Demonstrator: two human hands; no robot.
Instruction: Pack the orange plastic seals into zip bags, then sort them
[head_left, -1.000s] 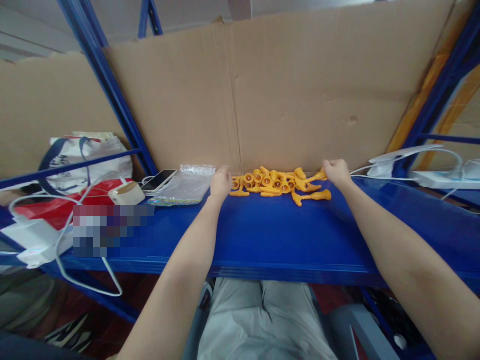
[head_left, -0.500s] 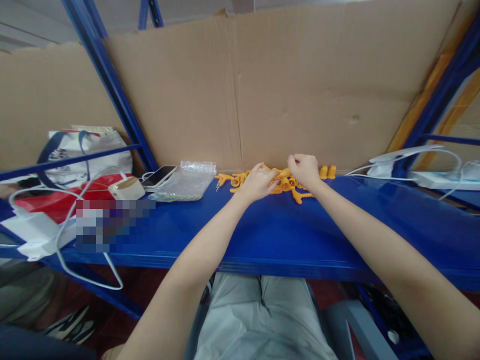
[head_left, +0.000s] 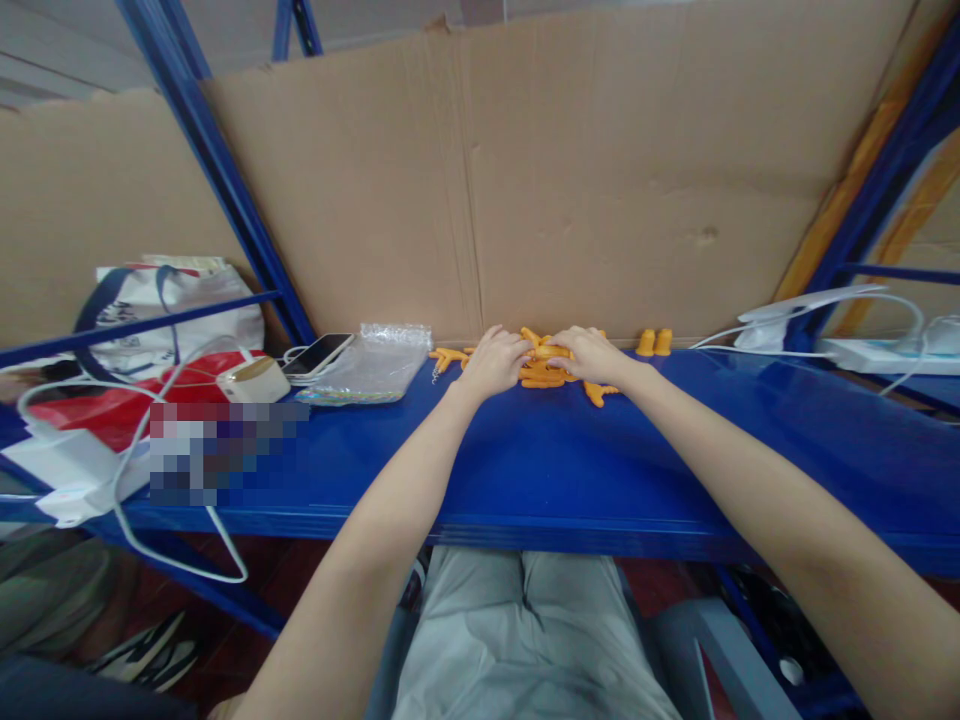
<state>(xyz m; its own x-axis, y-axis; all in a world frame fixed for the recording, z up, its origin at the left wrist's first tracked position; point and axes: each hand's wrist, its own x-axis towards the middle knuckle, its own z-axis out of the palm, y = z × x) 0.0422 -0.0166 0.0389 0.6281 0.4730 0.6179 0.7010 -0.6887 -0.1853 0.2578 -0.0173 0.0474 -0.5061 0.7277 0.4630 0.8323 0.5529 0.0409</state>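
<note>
A tall sheet of brown cardboard (head_left: 570,180) stands along the back of the blue surface (head_left: 540,470), with a blue metal post (head_left: 225,190) slanting up at the left. Close to the foot of the cardboard lies a heap of yellow-orange plastic pieces (head_left: 542,380), and I have it between my two arms. My left fingers (head_left: 514,350) are spread and bent over its left side; my right fingers (head_left: 571,338) curl down onto its right side. Both sets touch the pieces, but I cannot tell whether either one grips any.

Just beside my left wrist, one branched orange piece (head_left: 448,356) lies with a small metal coil (head_left: 435,374) at its end. Another orange piece (head_left: 598,393) sticks out below my right fingers. Apart from the heap, to the right, two orange cups (head_left: 654,343) stand next to each other. Left of the heap I see a clear plastic bag (head_left: 386,365), a phone (head_left: 322,357) and a red bag (head_left: 97,410).
</note>
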